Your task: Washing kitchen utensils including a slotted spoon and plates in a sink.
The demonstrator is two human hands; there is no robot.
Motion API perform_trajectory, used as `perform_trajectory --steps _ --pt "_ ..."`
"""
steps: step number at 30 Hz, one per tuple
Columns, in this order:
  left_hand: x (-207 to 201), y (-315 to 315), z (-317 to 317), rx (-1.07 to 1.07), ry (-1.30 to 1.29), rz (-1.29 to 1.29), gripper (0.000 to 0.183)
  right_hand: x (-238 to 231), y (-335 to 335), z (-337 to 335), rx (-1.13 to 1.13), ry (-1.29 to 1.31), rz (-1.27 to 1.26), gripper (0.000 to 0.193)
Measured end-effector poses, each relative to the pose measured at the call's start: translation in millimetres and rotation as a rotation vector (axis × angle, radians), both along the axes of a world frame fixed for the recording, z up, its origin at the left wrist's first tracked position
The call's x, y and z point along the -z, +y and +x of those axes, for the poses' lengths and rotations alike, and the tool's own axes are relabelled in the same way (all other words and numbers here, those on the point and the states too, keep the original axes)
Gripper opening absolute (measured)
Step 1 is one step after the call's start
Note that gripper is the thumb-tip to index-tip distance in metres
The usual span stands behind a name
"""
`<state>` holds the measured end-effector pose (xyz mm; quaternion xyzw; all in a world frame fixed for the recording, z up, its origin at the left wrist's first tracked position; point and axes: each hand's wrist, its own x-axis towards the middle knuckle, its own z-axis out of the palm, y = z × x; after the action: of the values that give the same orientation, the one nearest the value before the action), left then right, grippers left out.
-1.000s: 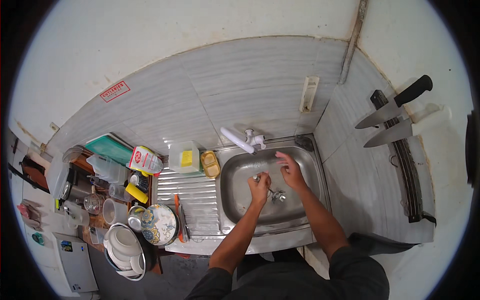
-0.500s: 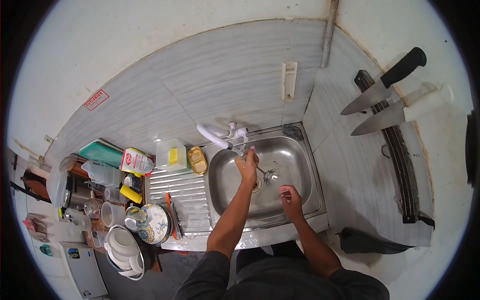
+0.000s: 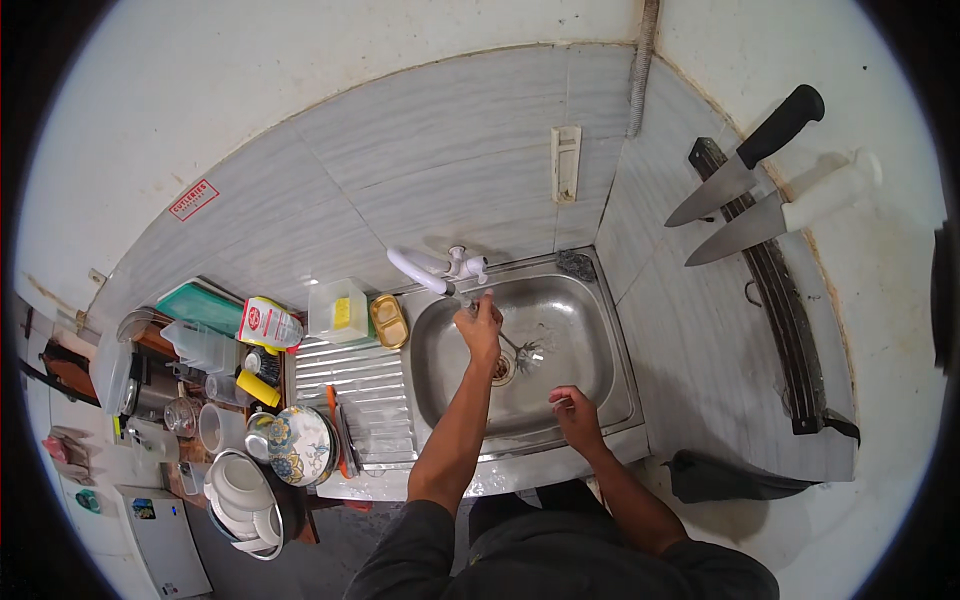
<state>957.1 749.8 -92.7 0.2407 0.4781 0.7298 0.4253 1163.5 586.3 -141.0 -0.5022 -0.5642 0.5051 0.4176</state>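
Observation:
My left hand (image 3: 480,327) is over the left half of the steel sink (image 3: 570,300), just below the outlet of the white tap (image 3: 440,275). Its fingers are closed around something small and greyish that I cannot make out. Past that hand, a thin dark streak runs down to a bright splash of water (image 3: 528,355) on the basin floor, near the drain (image 3: 502,372). Above the front part of the basin, my right hand (image 3: 577,418) has its fingers curled together. Whatever they hold, if anything, is too small to name.
A ribbed drainboard (image 3: 370,400) lies left of the basin, with a gold tray (image 3: 389,322), a clear container (image 3: 336,312) and patterned plates (image 3: 302,446) around it. A dark scrubber (image 3: 576,265) sits at the back corner. Two knives (image 3: 715,192) hang on the right wall.
The whole view has shifted slightly. My left hand stays under the tap and my right hand stays over the front of the basin, with little change in either.

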Motion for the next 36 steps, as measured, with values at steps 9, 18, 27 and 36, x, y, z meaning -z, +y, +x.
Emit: perform_trajectory --steps 9,18,27,36 --pt "-5 -2 1 -0.037 -0.036 0.011 0.039 4 -4 5 -0.033 -0.001 -0.030 0.030" --pt "-8 -7 -11 -0.089 -0.236 -0.001 0.039 9 -4 4 -0.049 0.039 -0.050 0.028" --pt "-9 -44 -59 -0.188 -0.416 0.130 0.042 17 -21 -5 -0.030 0.039 -0.022 0.024" --pt "-32 -82 -94 -0.311 -0.369 0.231 0.038 2 -57 -38 -0.125 0.087 0.006 0.021"
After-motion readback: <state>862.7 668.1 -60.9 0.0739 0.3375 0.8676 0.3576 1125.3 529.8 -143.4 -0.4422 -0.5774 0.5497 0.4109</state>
